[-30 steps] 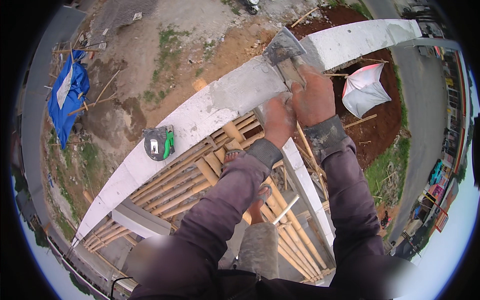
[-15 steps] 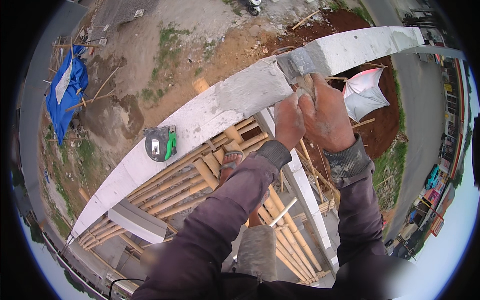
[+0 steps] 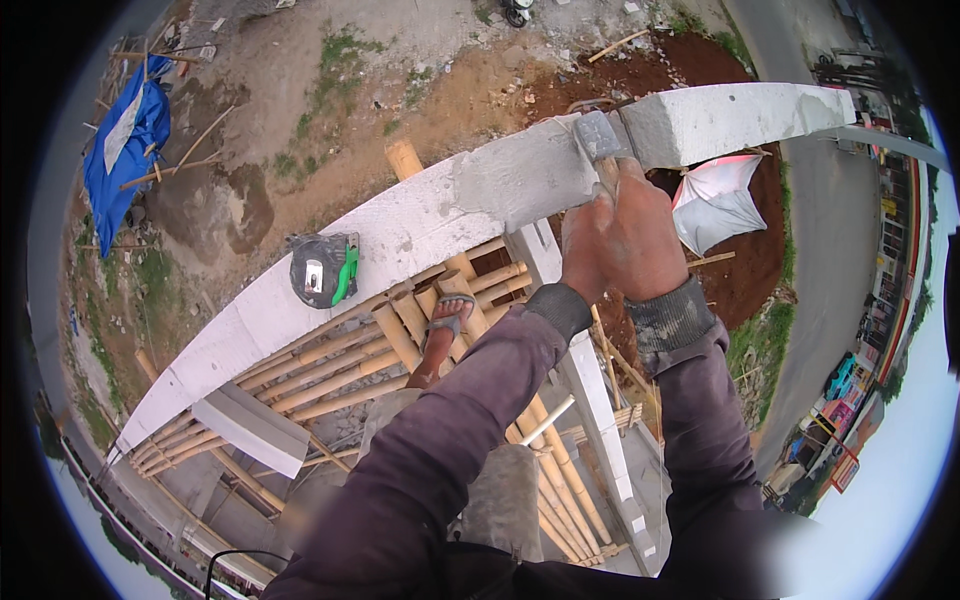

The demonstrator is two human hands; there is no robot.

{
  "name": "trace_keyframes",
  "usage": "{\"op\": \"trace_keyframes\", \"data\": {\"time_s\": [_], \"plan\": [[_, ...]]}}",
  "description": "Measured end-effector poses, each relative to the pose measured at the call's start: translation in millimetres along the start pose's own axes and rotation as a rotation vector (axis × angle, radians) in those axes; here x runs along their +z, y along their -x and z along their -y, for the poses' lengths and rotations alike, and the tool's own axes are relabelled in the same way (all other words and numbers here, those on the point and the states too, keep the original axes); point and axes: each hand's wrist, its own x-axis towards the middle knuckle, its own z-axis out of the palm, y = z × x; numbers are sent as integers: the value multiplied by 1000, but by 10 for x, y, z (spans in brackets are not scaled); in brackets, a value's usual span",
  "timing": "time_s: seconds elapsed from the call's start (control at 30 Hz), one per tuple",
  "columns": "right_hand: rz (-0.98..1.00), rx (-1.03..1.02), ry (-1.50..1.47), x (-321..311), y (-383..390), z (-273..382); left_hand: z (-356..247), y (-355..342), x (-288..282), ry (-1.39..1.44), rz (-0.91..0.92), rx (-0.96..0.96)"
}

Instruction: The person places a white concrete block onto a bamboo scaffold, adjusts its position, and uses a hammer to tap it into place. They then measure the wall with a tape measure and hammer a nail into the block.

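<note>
High on bamboo scaffolding [image 3: 330, 360], beyond a white sack [image 3: 715, 200], both hands, left hand [image 3: 585, 240] and right hand [image 3: 650, 240], grip a trowel [image 3: 600, 140] on the grey beam [image 3: 420, 220].

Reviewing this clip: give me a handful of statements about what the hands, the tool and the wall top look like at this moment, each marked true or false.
1. Both hands, the left hand and the right hand, are together on one tool handle. True.
2. The trowel rests its blade on the top of the white wall. True.
3. A patch of grey mortar lies on the wall beside the blade. True.
4. The green and black tape measure is in the left hand. False: it lies on the wall top, well apart from both hands.
5. The person stands on a steel ladder. False: a sandalled foot rests on bamboo poles.
6. The blue tarp covers the wall. False: it lies on the ground below.
</note>
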Motion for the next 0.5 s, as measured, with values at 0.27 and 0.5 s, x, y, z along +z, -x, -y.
{"op": "trace_keyframes", "data": {"time_s": [0.27, 0.5], "plan": [[-32, -74, 20, 42, 17, -10, -217, 44, 74, -228, 2, 176], [-8, -77, 23, 21, -40, -7, -309, 125, 92, -637, -40, 302]]}}
